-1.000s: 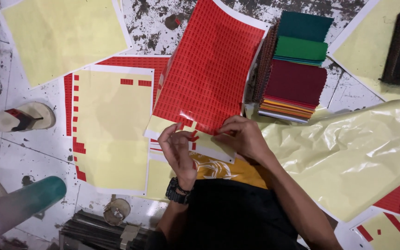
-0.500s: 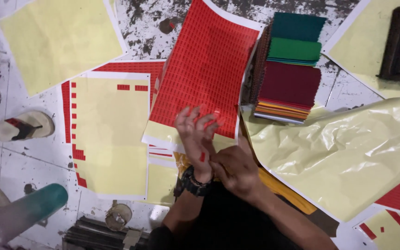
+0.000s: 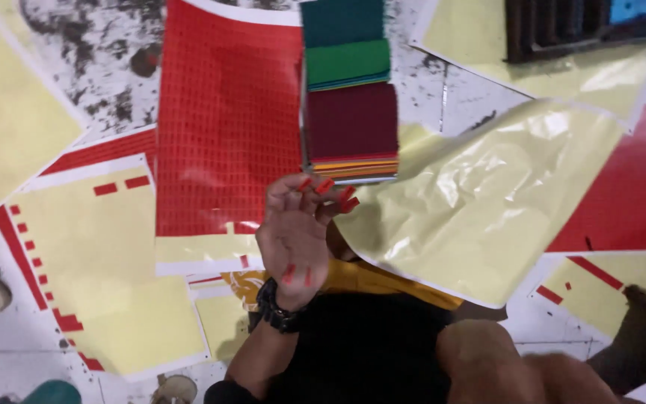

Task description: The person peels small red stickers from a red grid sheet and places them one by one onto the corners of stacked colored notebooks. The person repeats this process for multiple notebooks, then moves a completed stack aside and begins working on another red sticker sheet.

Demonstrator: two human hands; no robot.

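The left hand, released with small red stickers clinging to its fingertips, hovers just below the red sticker sheet, whose long axis runs away from the person; the right hand is not visible.

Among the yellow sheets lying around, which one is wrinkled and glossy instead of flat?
The large pale yellow sheet right of the left hand; it is crumpled, shiny and partly lifted, while the others lie flat and matte.

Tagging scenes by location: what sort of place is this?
Probably a floor-level sticker or craft workshop: red sticker sheet, peeled yellow backing sheets, a stack of coloured sheets, red stickers stuck on the left hand.
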